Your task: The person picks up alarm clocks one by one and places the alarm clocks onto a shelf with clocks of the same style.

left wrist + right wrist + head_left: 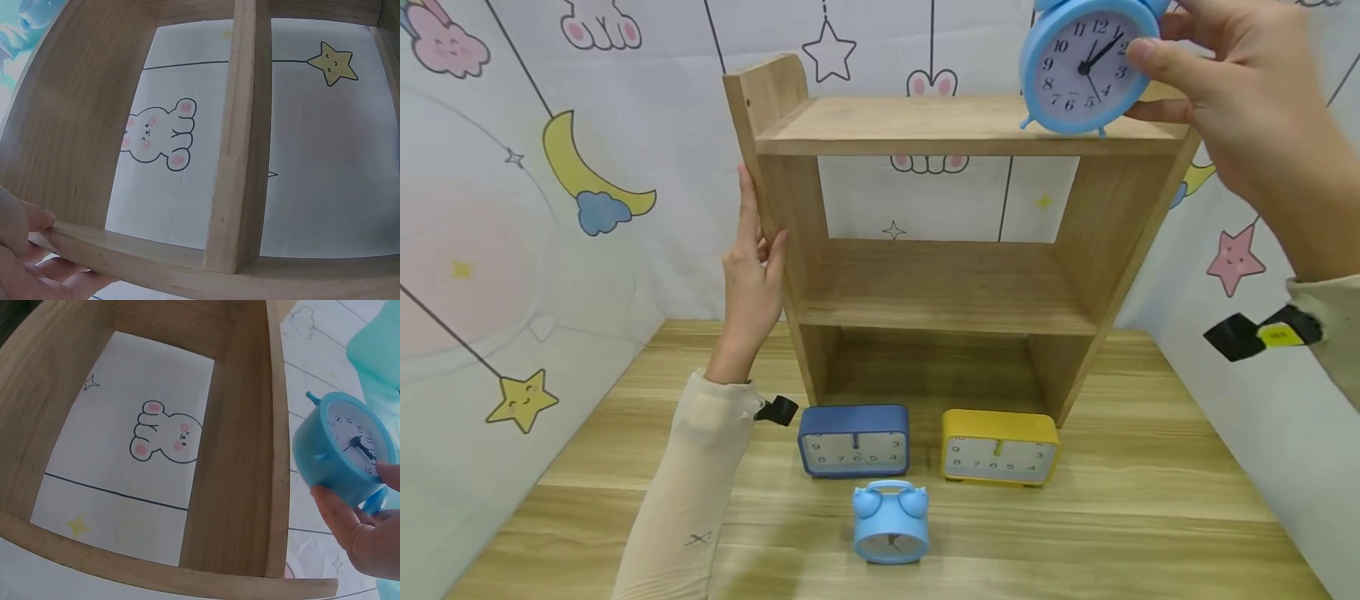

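A round light blue alarm clock is held by my right hand, thumb on its face and fingers behind, at the right end of the top board of a wooden shelf. In the right wrist view, a gap shows between the clock's feet and the board. My left hand grips the shelf's left side panel, its thumb at the front edge and fingers along the outer face. In the left wrist view, part of that hand shows at the panel's edge.
On the wooden table, before the shelf, stand a blue rectangular clock and a yellow rectangular clock. Nearer stands a smaller light blue twin-bell clock. A white cloth with cartoon prints hangs behind and at both sides.
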The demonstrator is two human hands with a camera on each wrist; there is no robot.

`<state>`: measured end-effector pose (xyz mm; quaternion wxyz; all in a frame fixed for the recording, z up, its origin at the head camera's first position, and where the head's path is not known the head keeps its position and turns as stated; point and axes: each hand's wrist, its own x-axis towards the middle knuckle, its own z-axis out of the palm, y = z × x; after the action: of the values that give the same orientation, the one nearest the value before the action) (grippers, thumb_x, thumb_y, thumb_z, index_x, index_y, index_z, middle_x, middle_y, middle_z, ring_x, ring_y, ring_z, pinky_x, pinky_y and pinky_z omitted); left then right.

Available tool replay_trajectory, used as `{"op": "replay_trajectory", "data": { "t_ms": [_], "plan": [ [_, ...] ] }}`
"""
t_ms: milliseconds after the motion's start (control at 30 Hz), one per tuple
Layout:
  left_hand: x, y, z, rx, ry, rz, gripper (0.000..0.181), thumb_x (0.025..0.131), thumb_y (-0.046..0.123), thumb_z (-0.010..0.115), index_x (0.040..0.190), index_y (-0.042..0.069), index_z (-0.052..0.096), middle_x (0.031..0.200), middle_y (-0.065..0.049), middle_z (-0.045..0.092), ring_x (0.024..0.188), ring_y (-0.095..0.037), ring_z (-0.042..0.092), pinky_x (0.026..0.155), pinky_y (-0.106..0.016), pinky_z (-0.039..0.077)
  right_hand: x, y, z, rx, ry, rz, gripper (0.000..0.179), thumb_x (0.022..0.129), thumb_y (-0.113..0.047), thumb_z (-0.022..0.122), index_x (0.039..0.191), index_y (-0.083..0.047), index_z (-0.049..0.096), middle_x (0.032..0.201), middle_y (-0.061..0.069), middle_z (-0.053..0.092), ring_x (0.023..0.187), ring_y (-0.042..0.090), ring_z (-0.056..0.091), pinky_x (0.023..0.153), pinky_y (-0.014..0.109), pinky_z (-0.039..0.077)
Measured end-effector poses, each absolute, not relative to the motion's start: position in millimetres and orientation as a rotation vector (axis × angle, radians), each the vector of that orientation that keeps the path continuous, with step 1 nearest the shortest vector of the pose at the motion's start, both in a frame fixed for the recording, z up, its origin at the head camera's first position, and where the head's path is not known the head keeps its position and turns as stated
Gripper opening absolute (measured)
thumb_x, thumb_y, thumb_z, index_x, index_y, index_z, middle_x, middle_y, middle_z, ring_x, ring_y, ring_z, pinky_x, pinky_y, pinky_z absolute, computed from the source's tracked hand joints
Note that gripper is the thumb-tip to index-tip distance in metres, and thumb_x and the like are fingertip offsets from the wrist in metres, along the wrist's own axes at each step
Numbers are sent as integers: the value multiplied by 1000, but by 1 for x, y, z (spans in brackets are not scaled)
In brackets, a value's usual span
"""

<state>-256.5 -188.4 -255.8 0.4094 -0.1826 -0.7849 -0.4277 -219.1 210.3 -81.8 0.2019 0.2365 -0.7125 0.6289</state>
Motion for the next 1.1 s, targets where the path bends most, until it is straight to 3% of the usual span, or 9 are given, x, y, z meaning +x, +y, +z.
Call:
{"op": "replay_trajectory", "data": {
  "t_ms": [233, 333, 433, 633, 800, 933, 1100],
  "plan": [
    [-255, -188, -257, -449, -1991, -1060, 73, 104, 8, 51, 162, 19, 8, 163, 14, 13, 52, -18, 29, 52, -25, 33, -236, 207, -75, 557, -2204, 1634, 52, 97, -16, 60, 146, -28, 52, 127, 3, 54, 126, 23, 51, 72, 17, 52],
    [-256, -187, -257, -453, -1997, -1084, 73, 104, 8, 50, 162, 19, 7, 163, 14, 13, 64, -20, 48, 61, -25, 45, -238, 207, -76, 533, -2250, 1591, 53, 99, -18, 56, 149, -31, 47, 131, 2, 53, 127, 22, 50, 74, 16, 50],
    [-256, -187, -257, -462, -1999, -1107, 73, 104, 7, 49, 162, 20, 6, 163, 15, 13, 79, -27, 57, 69, -30, 50, -240, 209, -75, 511, -2276, 1559, 54, 100, -20, 54, 151, -32, 44, 132, 2, 52, 127, 21, 51, 73, 14, 49],
    [-255, -188, -256, -449, -1989, -1083, 73, 104, 7, 50, 162, 19, 7, 162, 14, 14, 65, -27, 49, 59, -24, 42, -243, 208, -72, 527, -2318, 1517, 51, 100, -21, 53, 150, -31, 46, 129, 2, 53, 123, 21, 52, 72, 12, 50],
    [-254, -189, -257, -451, -1991, -1086, 73, 104, 8, 51, 162, 18, 7, 162, 15, 15, 75, -26, 54, 65, -24, 44, -244, 208, -73, 522, -2333, 1537, 54, 100, -22, 53, 152, -34, 42, 135, 4, 53, 127, 18, 51, 75, 12, 50],
    [-254, -189, -258, -447, -1986, -1088, 73, 104, 8, 51, 162, 19, 7, 162, 14, 17, 85, -23, 56, 69, -23, 46, -242, 205, -76, 526, -2321, 1530, 58, 99, -23, 54, 151, -44, 37, 144, 9, 49, 131, 18, 49, 90, 20, 46],
    [-256, -189, -256, -451, -1982, -1074, 72, 104, 10, 51, 162, 18, 8, 163, 12, 16, 63, -20, 45, 61, -23, 42, -232, 204, -82, 484, -2240, 1569, 62, 98, -20, 59, 151, -43, 37, 148, 7, 47, 132, 16, 48, 101, 25, 40]
  ]
}}
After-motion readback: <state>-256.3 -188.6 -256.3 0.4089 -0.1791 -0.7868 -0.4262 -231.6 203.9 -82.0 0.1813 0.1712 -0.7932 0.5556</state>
